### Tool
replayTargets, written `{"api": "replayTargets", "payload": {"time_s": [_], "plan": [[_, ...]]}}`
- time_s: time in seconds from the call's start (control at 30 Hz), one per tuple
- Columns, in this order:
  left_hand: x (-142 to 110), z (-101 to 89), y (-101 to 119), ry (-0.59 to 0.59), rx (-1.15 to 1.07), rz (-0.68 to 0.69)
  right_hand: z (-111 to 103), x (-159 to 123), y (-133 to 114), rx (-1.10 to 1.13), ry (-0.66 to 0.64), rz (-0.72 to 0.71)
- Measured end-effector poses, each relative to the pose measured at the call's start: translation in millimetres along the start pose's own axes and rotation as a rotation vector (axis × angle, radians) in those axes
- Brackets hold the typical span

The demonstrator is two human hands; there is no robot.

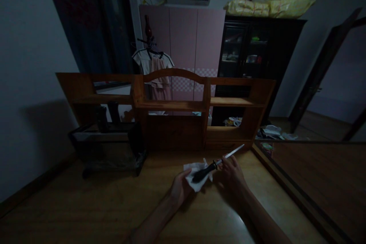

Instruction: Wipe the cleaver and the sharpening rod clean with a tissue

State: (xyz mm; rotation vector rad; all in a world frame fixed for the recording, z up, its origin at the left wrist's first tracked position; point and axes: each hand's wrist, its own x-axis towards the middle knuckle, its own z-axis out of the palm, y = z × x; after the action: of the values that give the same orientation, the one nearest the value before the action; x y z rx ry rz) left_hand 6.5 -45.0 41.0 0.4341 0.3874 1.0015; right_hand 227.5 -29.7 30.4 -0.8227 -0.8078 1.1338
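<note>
A honing steel with a black handle (203, 172), a small guard and a slim metal rod (235, 151) is held slanting above the desk, its tip pointing up and to the right. My right hand (232, 171) pinches the rod just past the guard. In my left hand (180, 187) is a crumpled white tissue (197, 186), closed around the underside of the black handle. The left fingers are partly hidden behind the tissue.
Both hands are over a wooden desk (137, 206) with a wooden shelf unit (171, 105) along its back. A dark box-like rack (107, 152) stands at the left, with two black upright objects (101, 119) on top. A raised edge (288, 183) borders the right side.
</note>
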Motion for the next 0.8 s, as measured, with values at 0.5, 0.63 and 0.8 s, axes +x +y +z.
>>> {"api": "replayTargets", "payload": {"time_s": [0.5,0.63,0.8], "plan": [[0.5,0.0,-2.9,0.101,0.063,-0.064,8.3,-6.0,5.3,0.022,-0.014,0.142],[5.1,-2.9,-0.6,0.146,0.013,-0.003,10.5,-8.8,0.8,0.068,-0.097,0.148],[4.2,-0.2,0.6,0.102,-0.032,0.024,7.9,-5.6,5.2,0.065,-0.073,0.141]]}}
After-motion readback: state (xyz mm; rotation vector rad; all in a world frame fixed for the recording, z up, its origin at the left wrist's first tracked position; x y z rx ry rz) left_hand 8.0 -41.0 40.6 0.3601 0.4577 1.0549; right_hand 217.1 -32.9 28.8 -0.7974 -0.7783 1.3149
